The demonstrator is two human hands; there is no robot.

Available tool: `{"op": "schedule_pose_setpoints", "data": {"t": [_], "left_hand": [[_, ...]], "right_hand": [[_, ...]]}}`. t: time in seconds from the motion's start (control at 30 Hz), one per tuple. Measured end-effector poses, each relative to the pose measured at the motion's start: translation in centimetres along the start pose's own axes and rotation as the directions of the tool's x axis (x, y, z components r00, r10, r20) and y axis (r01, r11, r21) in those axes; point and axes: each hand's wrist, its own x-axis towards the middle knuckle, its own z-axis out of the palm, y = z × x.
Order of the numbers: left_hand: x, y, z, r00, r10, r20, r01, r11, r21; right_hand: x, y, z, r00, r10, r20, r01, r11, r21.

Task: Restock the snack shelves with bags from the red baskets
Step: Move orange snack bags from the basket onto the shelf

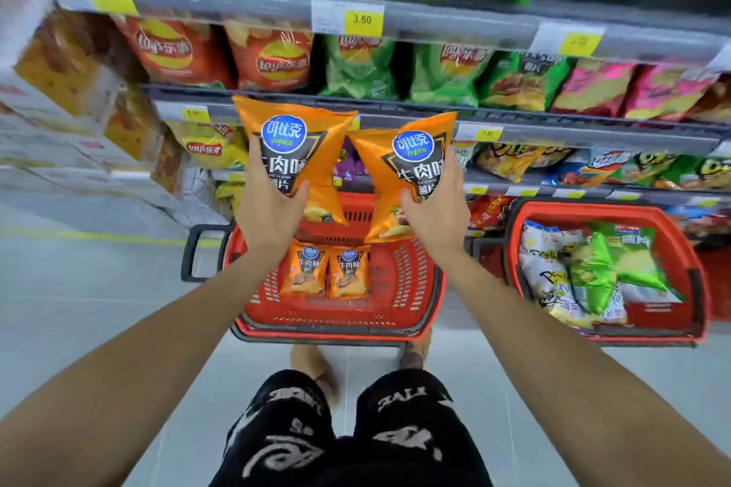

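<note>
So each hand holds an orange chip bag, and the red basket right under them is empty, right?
Not empty: the head view shows two orange bags lying in the red basket. The rest holds: the left hand grips one orange bag, the right hand a second orange bag.

The left hand (269,211) and the right hand (437,210) each hold a bag, the left-hand bag (294,146) and the right-hand bag (407,174), side by side above the left basket (336,333). That basket stands on the floor (99,289) before the shelves (435,22), with a pair of bags (304,273) side by side in its left half. The right basket (672,245) stands just right of it with a heap of bags (553,277) inside, a stack of boxes (59,91) rises at the far left, and the person's legs (285,427) are nearest, just behind the left basket.
</note>
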Motion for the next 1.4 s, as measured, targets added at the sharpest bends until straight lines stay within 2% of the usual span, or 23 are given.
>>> {"op": "schedule_pose_setpoints", "data": {"t": [0.17,0.37,0.47,0.63,1.03,1.13,1.27,1.33,1.4], "left_hand": [[1.4,7.6,-4.6,0.975,0.202,-0.088,-0.21,0.973,-0.099],[3.4,16.0,-9.7,0.932,0.308,-0.193,-0.345,0.916,-0.204],[4.1,20.4,-11.8,0.884,0.386,-0.262,-0.448,0.859,-0.246],[4.8,27.0,-15.2,0.812,0.456,-0.364,-0.546,0.813,-0.2],[6.0,39.8,-20.7,0.616,0.569,-0.545,-0.723,0.683,-0.103],[5.6,43.1,-21.4,0.567,0.585,-0.58,-0.754,0.652,-0.08],[5.6,47.6,-22.6,0.542,0.557,-0.629,-0.766,0.635,-0.099],[6.0,49.7,-23.5,0.545,0.538,-0.644,-0.755,0.648,-0.098],[6.6,51.6,-24.5,0.579,0.499,-0.644,-0.725,0.677,-0.128]], "right_hand": [[1.1,-4.0,-6.3,0.981,-0.021,-0.193,0.04,0.995,0.096],[4.0,-9.6,-13.9,0.909,-0.065,-0.412,0.139,0.979,0.152],[5.1,-11.6,-17.8,0.865,-0.095,-0.492,0.201,0.965,0.168],[7.2,-14.5,-23.9,0.764,-0.127,-0.632,0.295,0.941,0.168],[12.8,-20.8,-37.8,0.536,-0.222,-0.815,0.51,0.854,0.103],[14.3,-21.9,-41.4,0.534,-0.233,-0.813,0.515,0.852,0.094],[16.1,-23.5,-45.9,0.558,-0.242,-0.794,0.516,0.85,0.104],[16.9,-24.3,-48.0,0.587,-0.243,-0.772,0.503,0.857,0.113],[18.0,-25.0,-49.5,0.612,-0.246,-0.752,0.489,0.865,0.115]]}}
